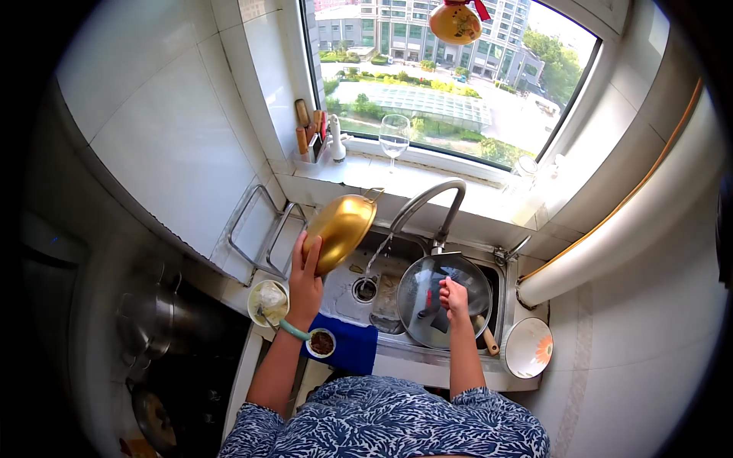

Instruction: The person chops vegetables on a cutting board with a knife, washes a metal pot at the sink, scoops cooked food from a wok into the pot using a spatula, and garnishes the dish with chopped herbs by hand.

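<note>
My left hand (307, 284) is closed on the rim of a golden metal bowl (343, 233) with a small wire handle. The bowl is tipped on its side above the left edge of the sink. Water runs from the curved tap (427, 200) into the left basin (343, 299), by the drain. My right hand (453, 298) is closed in front of the middle of a round glass lid (416, 324); the lid's knob is hidden and I cannot see what the fingers hold. A wooden handle (486, 336) sticks out beside the lid.
A white bowl with a spoon (259, 294) and a small dish of dark food (321, 343) by a blue cloth (355, 343) stand left. A flowered bowl (528, 348) sits right. A wine glass (394, 137) and knife holder (309, 141) line the sill. A metal rack (267, 229) stands left.
</note>
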`<state>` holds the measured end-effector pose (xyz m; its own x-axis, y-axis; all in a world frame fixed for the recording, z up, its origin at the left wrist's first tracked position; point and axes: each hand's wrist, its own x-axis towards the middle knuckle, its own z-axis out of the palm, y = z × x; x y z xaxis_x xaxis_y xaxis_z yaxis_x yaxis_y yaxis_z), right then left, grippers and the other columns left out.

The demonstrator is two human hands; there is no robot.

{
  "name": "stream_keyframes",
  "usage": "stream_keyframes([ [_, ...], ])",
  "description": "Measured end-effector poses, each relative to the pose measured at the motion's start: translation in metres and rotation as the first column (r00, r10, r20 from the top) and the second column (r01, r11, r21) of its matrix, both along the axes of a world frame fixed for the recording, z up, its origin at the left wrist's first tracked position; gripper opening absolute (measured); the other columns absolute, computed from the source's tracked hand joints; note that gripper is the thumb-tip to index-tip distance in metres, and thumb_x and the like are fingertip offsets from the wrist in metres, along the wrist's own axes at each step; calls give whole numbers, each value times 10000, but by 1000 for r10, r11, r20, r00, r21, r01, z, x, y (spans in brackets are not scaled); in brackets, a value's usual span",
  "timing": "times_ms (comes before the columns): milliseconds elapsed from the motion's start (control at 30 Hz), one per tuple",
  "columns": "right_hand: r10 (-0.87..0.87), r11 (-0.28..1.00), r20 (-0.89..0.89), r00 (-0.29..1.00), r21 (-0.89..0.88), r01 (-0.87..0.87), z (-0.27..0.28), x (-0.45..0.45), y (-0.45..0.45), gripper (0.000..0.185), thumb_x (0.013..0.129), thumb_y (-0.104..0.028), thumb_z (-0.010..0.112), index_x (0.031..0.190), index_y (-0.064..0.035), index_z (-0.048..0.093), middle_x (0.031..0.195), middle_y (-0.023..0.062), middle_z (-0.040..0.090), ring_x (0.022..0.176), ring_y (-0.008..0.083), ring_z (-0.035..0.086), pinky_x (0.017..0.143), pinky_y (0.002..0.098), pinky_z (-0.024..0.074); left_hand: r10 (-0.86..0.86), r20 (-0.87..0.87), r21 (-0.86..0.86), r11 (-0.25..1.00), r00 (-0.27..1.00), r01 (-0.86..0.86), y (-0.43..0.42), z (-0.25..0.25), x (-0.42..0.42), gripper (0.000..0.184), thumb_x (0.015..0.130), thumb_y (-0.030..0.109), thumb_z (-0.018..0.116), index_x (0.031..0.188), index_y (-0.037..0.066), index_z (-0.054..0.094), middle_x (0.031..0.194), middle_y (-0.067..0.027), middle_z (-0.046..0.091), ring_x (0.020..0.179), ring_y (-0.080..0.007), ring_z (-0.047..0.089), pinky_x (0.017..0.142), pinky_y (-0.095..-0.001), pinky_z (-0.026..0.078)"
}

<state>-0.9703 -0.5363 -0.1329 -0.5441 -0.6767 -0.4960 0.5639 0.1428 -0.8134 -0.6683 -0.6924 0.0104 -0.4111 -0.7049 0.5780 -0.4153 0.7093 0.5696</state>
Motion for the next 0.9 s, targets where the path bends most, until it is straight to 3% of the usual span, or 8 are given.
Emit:
stream_keyframes([
  [433,74,995,-123,990,74,-65,11,25,37,270,936,-288,465,826,-70,579,543,-55,402,408,30,326,364,172,231,-93,-217,-27,996,972,89,34,-11,21,726,646,-223,449,1250,173,524,1387,-159,308,1281,-382,316,1002,-419,370],
  [633,214,969,-121,969,154,-195,16,54,23,276,927,-305,481,825,-68,583,553,-47,434,414,38,353,374,178,252,31,-161,44,999,986,-24,36,-5,27,816,675,-189,450,1391,181,318,1350,-183,334,1186,-350,434,935,-365,429],
  [700,254,961,-105,962,141,-238,21,63,17,264,930,-288,482,840,-54,566,547,-47,406,406,39,324,365,181,236,129,-469,285,959,873,12,40,-20,26,772,723,-168,431,1412,132,249,1335,-175,359,1177,-321,451,937,-358,428],
  [733,265,961,-126,956,117,-251,18,65,14,262,929,-285,484,843,-52,568,547,-46,405,407,40,323,367,181,236,152,-644,397,904,750,157,40,-30,26,760,752,-147,417,1426,106,173,1301,-158,398,1164,-274,464,910,-311,458],
  [767,299,953,-142,944,100,-287,14,69,9,260,928,-283,486,846,-51,570,546,-45,404,408,41,322,370,181,236,339,-721,644,651,604,402,44,-45,31,764,732,-163,411,1403,118,176,1259,-148,421,1107,-258,517,849,-322,520],
  [800,326,943,-126,937,106,-314,17,72,5,254,925,-279,493,845,-51,572,544,-42,402,409,42,319,372,183,237,481,-694,719,501,536,481,56,-31,39,610,772,-106,445,1317,87,250,1195,-163,458,941,-286,612,656,-322,591],
  [867,382,922,-137,914,121,-368,22,82,-3,255,911,-300,517,854,-60,578,535,-40,392,396,46,305,357,193,218,568,-769,551,352,295,757,68,-67,62,526,784,-78,446,1281,-4,289,1140,-237,510,950,-371,603,742,-381,571],
  [900,411,910,-140,901,125,-395,16,84,-8,256,909,-312,521,858,-68,579,530,-39,391,390,48,304,354,198,218,618,-729,498,185,294,847,76,-78,82,431,793,-64,446,1211,-90,348,1076,-272,550,949,-391,602,766,-378,555],
])
